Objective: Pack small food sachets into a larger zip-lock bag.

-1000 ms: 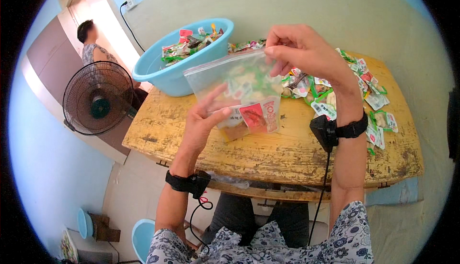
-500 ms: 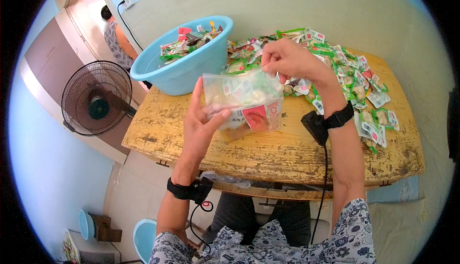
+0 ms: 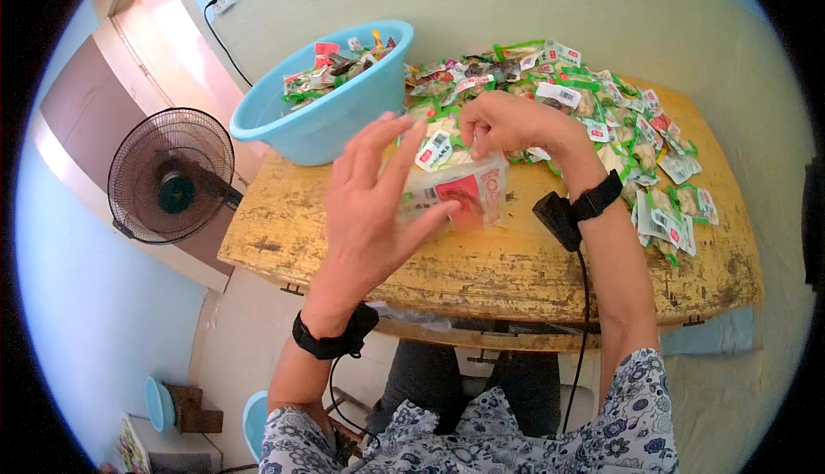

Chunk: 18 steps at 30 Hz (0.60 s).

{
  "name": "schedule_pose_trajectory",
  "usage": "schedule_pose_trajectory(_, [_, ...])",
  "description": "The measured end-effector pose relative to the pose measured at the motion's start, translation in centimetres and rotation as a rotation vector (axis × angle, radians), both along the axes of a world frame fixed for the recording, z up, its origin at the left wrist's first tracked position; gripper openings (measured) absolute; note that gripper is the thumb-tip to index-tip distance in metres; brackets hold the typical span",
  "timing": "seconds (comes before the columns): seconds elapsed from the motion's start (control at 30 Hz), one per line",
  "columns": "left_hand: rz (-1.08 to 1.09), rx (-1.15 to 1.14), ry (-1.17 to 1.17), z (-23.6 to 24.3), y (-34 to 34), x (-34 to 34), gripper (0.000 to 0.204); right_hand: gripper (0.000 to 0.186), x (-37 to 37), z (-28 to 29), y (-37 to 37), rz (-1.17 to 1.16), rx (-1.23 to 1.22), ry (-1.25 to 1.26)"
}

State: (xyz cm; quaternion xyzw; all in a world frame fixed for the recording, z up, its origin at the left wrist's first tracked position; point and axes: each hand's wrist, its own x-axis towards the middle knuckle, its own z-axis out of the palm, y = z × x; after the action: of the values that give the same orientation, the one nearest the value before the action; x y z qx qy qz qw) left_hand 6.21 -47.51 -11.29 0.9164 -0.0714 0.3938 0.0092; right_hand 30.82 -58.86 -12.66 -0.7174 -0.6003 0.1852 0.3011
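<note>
A clear plastic bag (image 3: 483, 195) with a red printed panel stands on the worn yellow table in front of me. My right hand (image 3: 520, 124) is closed in a pinch at the bag's upper edge, its fingertips partly hidden. On the bag's left side, my left hand (image 3: 365, 203) is open with fingers spread, its thumb overlapping the bag's front. A small packet with a white label (image 3: 436, 149) shows at the bag's mouth; whether it lies inside or behind is hard to tell.
Many small green-and-white snack packets (image 3: 601, 113) are heaped across the table's (image 3: 559, 276) back and right side. A light blue basin (image 3: 344, 122) at the back left holds more packets. A black fan (image 3: 172, 176) stands left of the table.
My left hand has let go of the bag, risen and spread its fingers. The bag's upper part has sunk, and my right hand is slightly lower. The person in the doorway is out of view.
</note>
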Motion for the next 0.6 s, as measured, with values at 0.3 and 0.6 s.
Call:
schedule_pose_trajectory(0.3, [-0.073,-0.325,0.666,0.6,2.6,2.7,0.032,0.022,0.2,-0.7,0.8,0.033,-0.034,-0.126])
schedule_pose_trajectory(0.6, [-0.091,-0.768,0.385,-1.2,5.5,-3.4,0.025,0.018,-1.9,-0.3,0.7,-0.090,-0.065,-0.098])
